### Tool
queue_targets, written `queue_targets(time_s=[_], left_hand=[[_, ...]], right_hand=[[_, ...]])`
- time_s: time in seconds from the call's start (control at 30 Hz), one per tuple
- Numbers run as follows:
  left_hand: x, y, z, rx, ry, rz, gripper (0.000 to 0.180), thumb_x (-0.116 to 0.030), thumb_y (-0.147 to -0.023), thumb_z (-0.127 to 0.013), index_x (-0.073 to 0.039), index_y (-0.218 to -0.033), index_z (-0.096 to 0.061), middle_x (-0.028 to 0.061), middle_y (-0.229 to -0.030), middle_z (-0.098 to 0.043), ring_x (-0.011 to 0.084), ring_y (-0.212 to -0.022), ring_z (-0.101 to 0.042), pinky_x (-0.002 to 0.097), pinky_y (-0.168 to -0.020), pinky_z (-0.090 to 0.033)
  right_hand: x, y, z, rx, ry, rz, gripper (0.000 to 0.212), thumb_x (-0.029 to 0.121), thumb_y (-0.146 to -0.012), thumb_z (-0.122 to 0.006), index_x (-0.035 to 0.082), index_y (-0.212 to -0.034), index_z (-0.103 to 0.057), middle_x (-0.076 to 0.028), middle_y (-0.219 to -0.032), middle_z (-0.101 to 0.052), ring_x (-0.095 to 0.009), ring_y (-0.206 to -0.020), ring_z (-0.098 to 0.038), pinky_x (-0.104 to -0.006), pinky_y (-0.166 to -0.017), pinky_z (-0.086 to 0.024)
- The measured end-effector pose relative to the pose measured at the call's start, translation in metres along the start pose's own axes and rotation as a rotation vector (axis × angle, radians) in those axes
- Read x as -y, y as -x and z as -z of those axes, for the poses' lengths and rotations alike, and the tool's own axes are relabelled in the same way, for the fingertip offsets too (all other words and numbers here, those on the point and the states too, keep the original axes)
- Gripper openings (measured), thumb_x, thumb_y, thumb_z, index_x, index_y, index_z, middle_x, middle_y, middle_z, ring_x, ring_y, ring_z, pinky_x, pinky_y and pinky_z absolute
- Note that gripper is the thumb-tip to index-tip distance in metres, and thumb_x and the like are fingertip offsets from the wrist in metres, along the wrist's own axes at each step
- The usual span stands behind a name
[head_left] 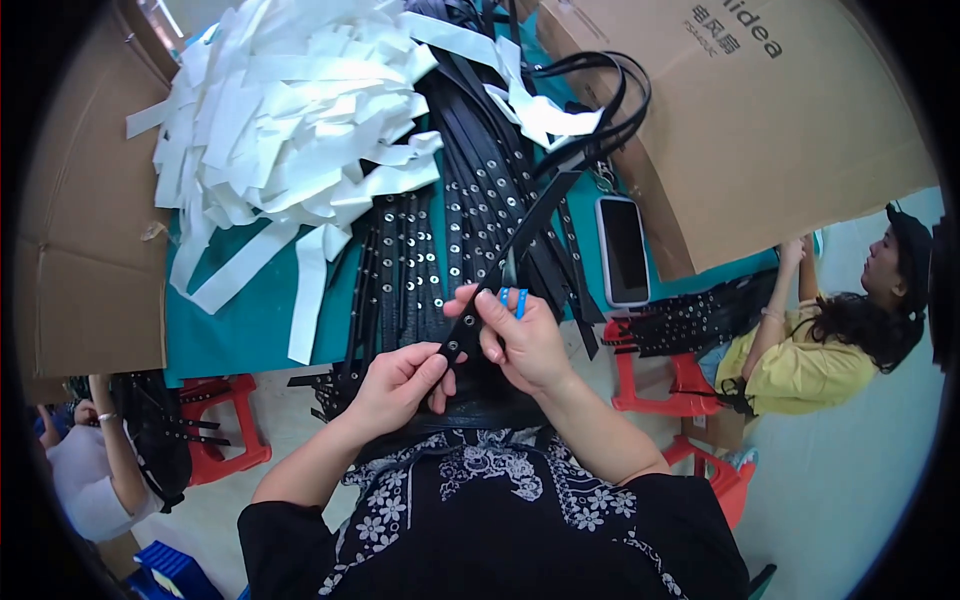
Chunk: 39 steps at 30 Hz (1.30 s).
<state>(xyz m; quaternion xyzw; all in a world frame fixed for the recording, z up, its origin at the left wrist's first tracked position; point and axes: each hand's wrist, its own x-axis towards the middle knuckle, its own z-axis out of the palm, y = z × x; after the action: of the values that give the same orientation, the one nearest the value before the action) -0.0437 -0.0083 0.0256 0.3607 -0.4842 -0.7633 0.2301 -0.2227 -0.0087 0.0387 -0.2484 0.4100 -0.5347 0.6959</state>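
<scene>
A black belt strap [527,228] with silver eyelets runs slantwise between my hands in front of my body. My left hand [400,385] pinches its lower part between thumb and fingers. Higher up, my right hand [528,340] grips the same strap with thumb and forefinger. Small scissors with blue handles [521,303] are also in my right hand, their blades pointing away from me and partly hidden by the strap. Beyond my hands, many more black eyelet straps [480,190] lie lengthwise on the green table [235,335].
A big heap of white fabric strips [290,110] covers the table's far left. A phone [622,250] lies right of the straps, beside a large cardboard box [800,130]. Another carton [95,230] stands left. People sit at both sides near red stools [640,385], with straps.
</scene>
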Motion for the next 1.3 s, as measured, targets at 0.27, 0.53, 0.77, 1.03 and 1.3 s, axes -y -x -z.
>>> queue_targets(time_s=[0.27,0.53,0.77,1.03,1.3], left_hand=[[0.002,-0.006,0.001,0.092,0.276,0.217,0.031,-0.024,-0.092,-0.043,0.004,-0.1,-0.055,0.0057,-0.064,-0.055,0.0105,-0.044,-0.048,0.0209,-0.045,-0.039],[0.004,0.002,0.019,0.172,0.533,0.374,0.037,-0.027,-0.092,-0.04,0.004,-0.104,-0.054,0.0064,-0.066,-0.056,0.0115,-0.044,-0.047,0.0211,-0.045,-0.04],[0.016,0.009,0.017,-0.065,0.388,0.244,0.032,-0.008,-0.082,-0.059,0.002,-0.111,-0.054,0.0023,-0.077,-0.055,0.0083,-0.062,-0.048,0.0205,-0.056,-0.041],[0.011,0.01,0.001,-0.192,0.276,0.186,0.038,0.004,-0.075,-0.061,0.002,-0.113,-0.053,0.0037,-0.084,-0.059,0.0083,-0.074,-0.055,0.0209,-0.069,-0.045],[0.06,0.023,0.006,0.214,-0.488,-0.143,0.037,-0.011,-0.079,-0.062,-0.005,-0.114,-0.054,0.009,-0.085,-0.055,0.0169,-0.076,-0.053,0.0266,-0.068,-0.042]], right_hand=[[0.014,-0.008,0.038,-0.186,-0.119,0.05,0.021,0.017,-0.09,-0.046,0.004,-0.106,-0.051,-0.012,-0.094,-0.061,-0.002,-0.043,-0.041,-0.0138,-0.036,-0.029],[0.011,-0.019,0.046,-0.324,-0.108,0.049,0.019,0.021,-0.088,-0.051,0.006,-0.099,-0.054,-0.01,-0.091,-0.061,-0.002,-0.043,-0.041,-0.0143,-0.035,-0.028],[0.002,-0.02,0.063,0.108,-0.683,0.053,0.04,0.033,-0.094,-0.03,0.005,-0.119,-0.042,-0.005,-0.09,-0.048,-0.01,-0.06,-0.046,-0.0214,-0.048,-0.038],[0.002,-0.002,0.064,0.005,-0.466,0.18,0.038,0.032,-0.093,-0.037,0.003,-0.116,-0.043,0.0,-0.083,-0.046,-0.005,-0.062,-0.042,-0.0182,-0.05,-0.036],[0.071,0.112,0.199,-0.826,0.647,0.24,0.029,0.025,-0.089,-0.05,0.001,-0.104,-0.056,0.002,-0.077,-0.05,-0.004,-0.058,-0.042,-0.0183,-0.05,-0.033]])
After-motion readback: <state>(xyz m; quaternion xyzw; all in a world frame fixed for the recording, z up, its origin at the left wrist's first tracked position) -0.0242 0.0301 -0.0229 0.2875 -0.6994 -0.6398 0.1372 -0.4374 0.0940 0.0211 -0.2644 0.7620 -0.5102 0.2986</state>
